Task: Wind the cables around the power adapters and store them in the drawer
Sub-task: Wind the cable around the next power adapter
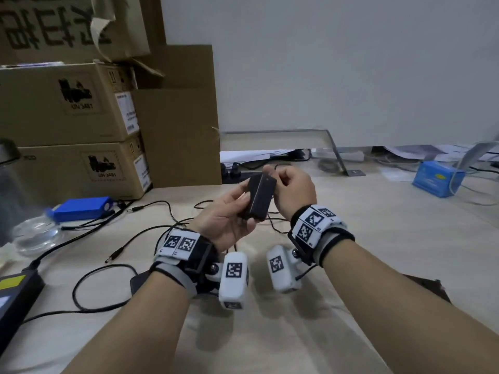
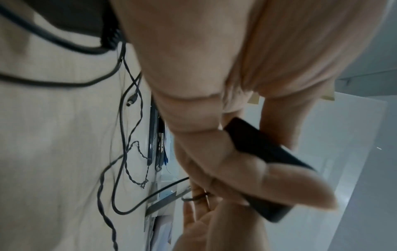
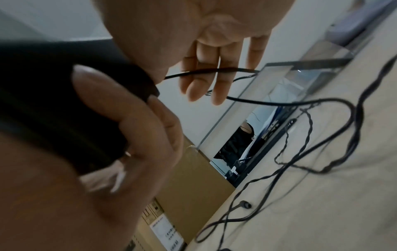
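A small black power adapter (image 1: 260, 197) is held up over the desk. My left hand (image 1: 224, 211) grips it from below, thumb on one face and fingers curled round the other; the left wrist view shows the same adapter (image 2: 268, 161) in the left hand (image 2: 214, 118). My right hand (image 1: 294, 190) sits at the adapter's far end with fingers curled. In the right wrist view the adapter's thin black cable (image 3: 214, 70) leaves the adapter (image 3: 53, 101) and runs across the fingers of the right hand (image 3: 206, 59), then drops to the desk. No drawer is in view.
Loose black cables (image 1: 151, 233) and a barrel plug (image 1: 116, 256) sprawl over the desk. A second black adapter (image 1: 137, 282) lies under my left wrist, a larger one (image 1: 16, 292) at the left edge. Cardboard boxes (image 1: 67, 103), a blue pack (image 1: 81, 207) and a blue box (image 1: 437, 179) stand behind.
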